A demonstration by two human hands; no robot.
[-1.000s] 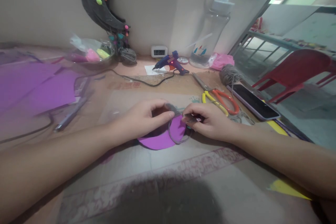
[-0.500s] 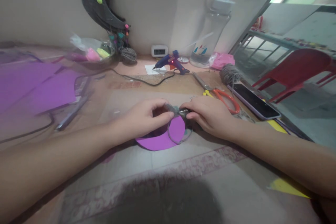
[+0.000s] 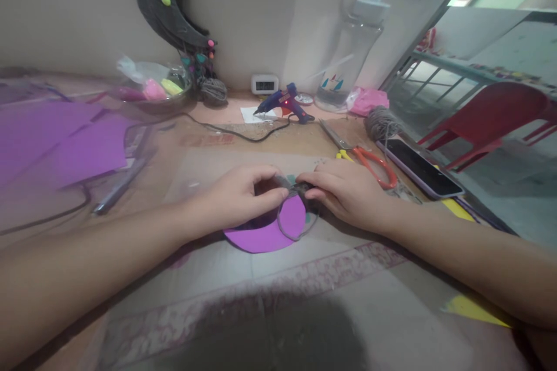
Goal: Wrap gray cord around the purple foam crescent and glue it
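In the middle of the head view, my left hand [image 3: 246, 194] is closed, thumb against fingers, at the edge of a purple crescent-shaped cutout [image 3: 265, 236]. A grey yarn strand [image 3: 289, 237] hangs in a loop over the cutout's right end and runs up to my fingertips. My right hand [image 3: 342, 190] is closed in a pinch on the yarn just right of my left thumb. Dark material shows between the two hands, too blurred to name. A small teal piece [image 3: 291, 178] sticks out behind the fingertips.
A blue glue gun [image 3: 285, 101] rests on white paper with its cord trailing left. Orange-handled scissors [image 3: 365, 156], a yarn ball [image 3: 383, 122] and a phone [image 3: 420, 168] lie to the right. Purple sheets [image 3: 65, 139] and a pen-like tool [image 3: 119, 185] lie left; a bottle [image 3: 348, 64] stands behind.
My right fingertips have shifted slightly left, closer to my left thumb. A shiny dark part at the right fingertips shows less. The cutout has tilted a little.
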